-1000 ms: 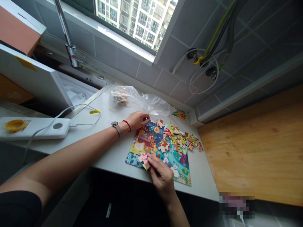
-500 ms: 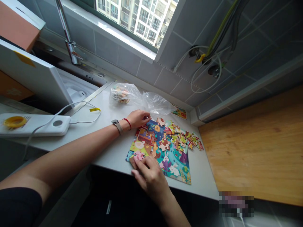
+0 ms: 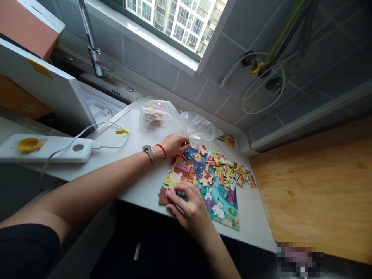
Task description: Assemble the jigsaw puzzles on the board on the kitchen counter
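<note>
A colourful puzzle board (image 3: 221, 211) lies on the white counter, partly covered by joined pieces on its left side. Several loose puzzle pieces (image 3: 229, 170) are heaped over its upper right part and spill past its edge. My left hand (image 3: 176, 145), wearing a watch and a red string at the wrist, rests at the board's top left corner with its fingers curled; what they hold, if anything, is hidden. At the lower left corner, the fingertips of my right hand (image 3: 190, 205) press on a pink and brown puzzle piece (image 3: 165, 195).
Behind the board lies a clear plastic bag (image 3: 162, 112) with pieces inside. A white power strip (image 3: 58, 149) with a cable is at the left, near the sink and faucet (image 3: 97, 62). A wooden board (image 3: 314, 186) stands to the right.
The view has shifted slightly, moving the scene to the right. My right hand's fingers have moved a little upward on the corner piece, and more of its brown part shows.
</note>
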`<state>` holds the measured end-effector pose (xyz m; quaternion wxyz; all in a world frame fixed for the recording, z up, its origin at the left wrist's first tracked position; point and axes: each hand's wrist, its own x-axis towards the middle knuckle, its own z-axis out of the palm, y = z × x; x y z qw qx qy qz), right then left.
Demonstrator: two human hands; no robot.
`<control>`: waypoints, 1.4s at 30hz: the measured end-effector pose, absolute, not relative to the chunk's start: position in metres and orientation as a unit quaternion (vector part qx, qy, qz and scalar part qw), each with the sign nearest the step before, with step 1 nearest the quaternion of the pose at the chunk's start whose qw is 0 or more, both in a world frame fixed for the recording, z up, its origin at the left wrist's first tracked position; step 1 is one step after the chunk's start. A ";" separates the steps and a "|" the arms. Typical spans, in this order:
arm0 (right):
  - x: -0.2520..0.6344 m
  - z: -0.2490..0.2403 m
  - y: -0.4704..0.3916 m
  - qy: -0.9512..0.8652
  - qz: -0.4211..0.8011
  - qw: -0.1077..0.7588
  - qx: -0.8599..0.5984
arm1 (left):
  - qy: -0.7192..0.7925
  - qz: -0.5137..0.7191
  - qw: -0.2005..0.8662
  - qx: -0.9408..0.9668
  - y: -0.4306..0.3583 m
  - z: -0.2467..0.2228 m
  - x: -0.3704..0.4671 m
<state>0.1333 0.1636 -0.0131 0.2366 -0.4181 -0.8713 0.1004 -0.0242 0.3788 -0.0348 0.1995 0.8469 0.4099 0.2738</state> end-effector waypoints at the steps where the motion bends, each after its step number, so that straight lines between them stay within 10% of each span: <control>1: 0.132 -0.015 0.162 -0.865 0.094 0.246 -0.427 | 0.411 0.273 0.199 0.847 0.379 -0.035 -0.024; 42: 0.139 -0.034 0.154 -0.813 0.098 0.261 -0.511 | 0.404 0.406 0.328 0.752 0.391 -0.031 -0.037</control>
